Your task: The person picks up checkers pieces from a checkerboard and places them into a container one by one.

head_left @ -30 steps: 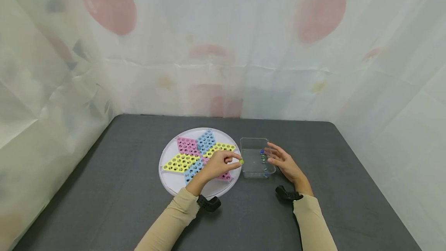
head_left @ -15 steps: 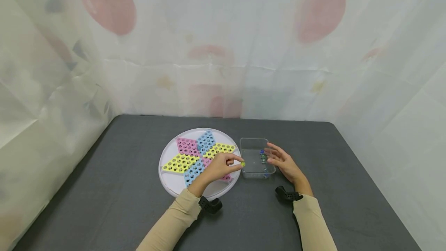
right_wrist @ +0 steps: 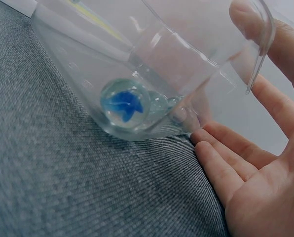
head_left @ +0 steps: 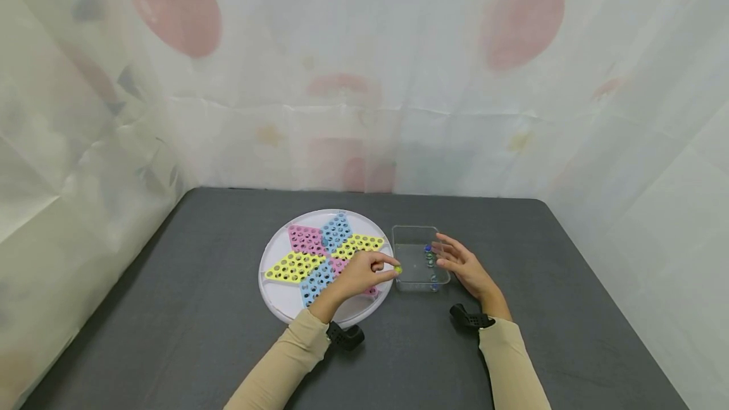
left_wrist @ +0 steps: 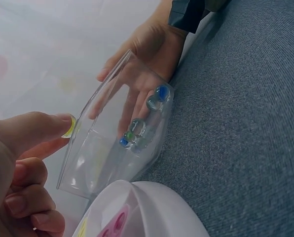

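My left hand (head_left: 361, 274) pinches a yellow-green marble (head_left: 398, 269) between thumb and forefinger, close to the left rim of a clear plastic box (head_left: 411, 228). In the left wrist view the marble (left_wrist: 69, 127) shows at the thumb tip, and the other fingers curl below. On the box's far side my right hand (head_left: 466, 271) has its fingers extended along the right wall. Its fingertips (right_wrist: 202, 148) appear to touch that wall low down. Several glass marbles lie along the right side of the box, among them one with a blue core (right_wrist: 123, 102).
A round white Chinese checkers board (head_left: 279, 299) stands left of the box, with pink, yellow and blue holed sections; my left forearm passes over its front edge. Both stand on a dark grey table (head_left: 228, 233). A printed curtain (head_left: 433, 81) hangs behind the table.
My left hand has moved slightly right and down with the marble, toward the box's left rim. The right hand, box and board have stayed in place.
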`<state>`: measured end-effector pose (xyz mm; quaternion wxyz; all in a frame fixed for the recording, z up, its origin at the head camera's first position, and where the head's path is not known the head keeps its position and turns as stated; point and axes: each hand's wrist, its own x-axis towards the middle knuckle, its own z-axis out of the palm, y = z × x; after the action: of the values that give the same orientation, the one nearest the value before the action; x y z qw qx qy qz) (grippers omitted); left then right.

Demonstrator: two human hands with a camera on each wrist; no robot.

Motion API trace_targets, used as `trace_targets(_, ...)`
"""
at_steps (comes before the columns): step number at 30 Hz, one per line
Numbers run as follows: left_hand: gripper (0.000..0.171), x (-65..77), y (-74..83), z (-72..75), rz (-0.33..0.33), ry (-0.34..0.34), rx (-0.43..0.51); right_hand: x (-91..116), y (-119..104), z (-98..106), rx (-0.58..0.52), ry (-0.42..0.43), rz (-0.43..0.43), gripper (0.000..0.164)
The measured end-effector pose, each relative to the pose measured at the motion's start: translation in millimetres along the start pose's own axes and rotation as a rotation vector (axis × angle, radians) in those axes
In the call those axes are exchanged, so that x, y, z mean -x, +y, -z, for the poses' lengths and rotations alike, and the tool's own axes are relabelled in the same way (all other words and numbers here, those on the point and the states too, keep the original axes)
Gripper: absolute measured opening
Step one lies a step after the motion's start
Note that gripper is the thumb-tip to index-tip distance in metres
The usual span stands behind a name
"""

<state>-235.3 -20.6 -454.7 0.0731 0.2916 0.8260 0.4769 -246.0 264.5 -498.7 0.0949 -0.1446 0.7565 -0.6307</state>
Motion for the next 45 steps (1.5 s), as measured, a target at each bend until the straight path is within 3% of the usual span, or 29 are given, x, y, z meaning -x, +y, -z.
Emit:
trace_targets(15,0.026,2.4,-0.1,-0.9,0.01,-0.019,0.044,-0.3,2.0,-1.6,-0.063,-0.024,0.049,0.071)
trace_targets(22,0.028,3.4,-3.6,-1.8,0.009,-0.006,0.069,-1.5,7.4,-0.7,-0.032,-0.042,0.133,0.068)
trace_targets(29,0.026,3.5,-4.7,1.6,0.015,0.013,0.055,-1.4,0.7,-2.4,-0.075,-0.04,0.07,0.072)
trace_targets(34,0.026,2.5,-4.8,7.4,0.005,0.039,0.017,-1.2,-0.5,-1.2,-0.098,-0.05,0.071,0.067)
trace_targets(45,0.022,0.7,-5.2,16.7,0.043,0.113,0.043,0.6,-3.3,-0.5,-0.102,-0.044,0.069,0.071)
